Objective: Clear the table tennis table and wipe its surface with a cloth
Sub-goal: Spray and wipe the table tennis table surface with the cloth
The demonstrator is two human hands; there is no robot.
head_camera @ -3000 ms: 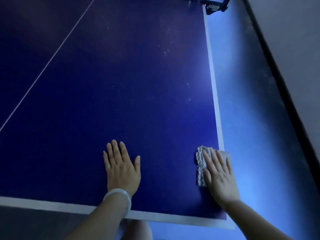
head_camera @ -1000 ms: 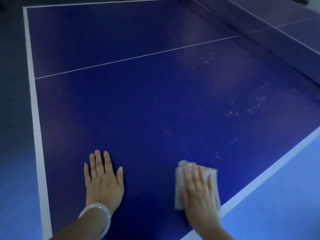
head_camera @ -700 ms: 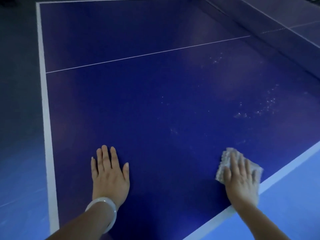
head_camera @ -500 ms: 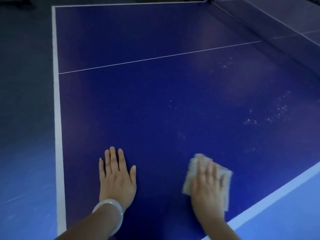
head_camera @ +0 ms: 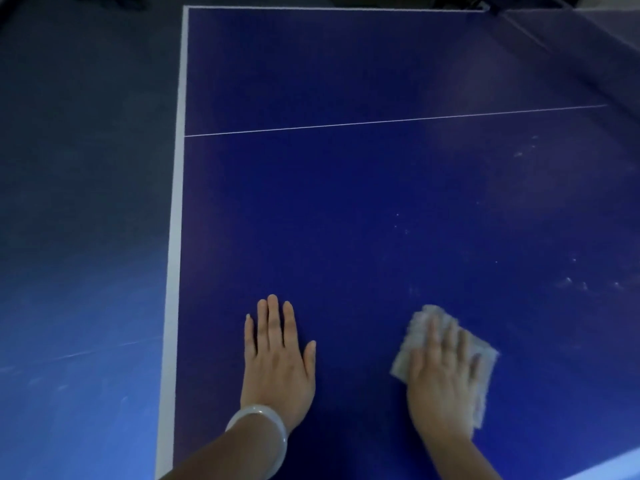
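Two hands lie on the blue table tennis table (head_camera: pixel 346 209). The left hand (head_camera: pixel 277 362) rests flat, fingers straight, holding nothing, a pale bangle (head_camera: pixel 258 433) at its wrist. The right hand (head_camera: pixel 443 375) presses a pale cloth (head_camera: pixel 420 327) flat with extended fingers, near the table's corner. White specks (head_camera: pixel 585 285) lie beyond the cloth.

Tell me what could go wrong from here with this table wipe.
The pale specks lie beyond the cloth, up and to its right, so short strokes by the right hand might miss them. The left hand, pressed flat on the table, may leave smudges.
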